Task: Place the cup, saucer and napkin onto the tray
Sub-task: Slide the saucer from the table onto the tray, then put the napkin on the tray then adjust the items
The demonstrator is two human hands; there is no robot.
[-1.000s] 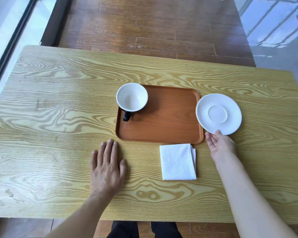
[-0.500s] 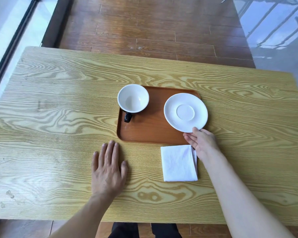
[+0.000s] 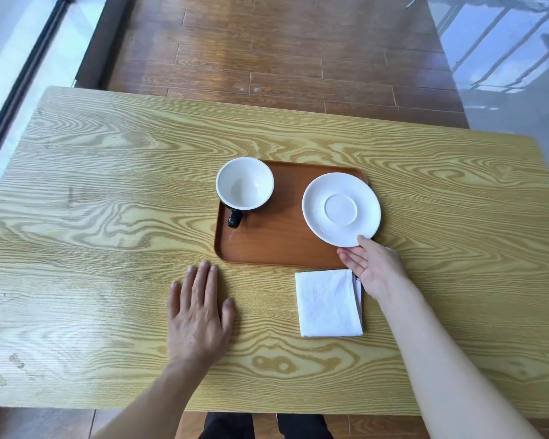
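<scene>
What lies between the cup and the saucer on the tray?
Nothing: only bare tray floor separates cup and saucer, per the head view.

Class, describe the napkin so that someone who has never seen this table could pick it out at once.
Start at the brown tray in the middle of the wooden table. Just in front of its near right corner, on the bare wood beside the right hand, lies the napkin. It is the only soft, square, folded white thing; the cup and saucer are round and hard.
</scene>
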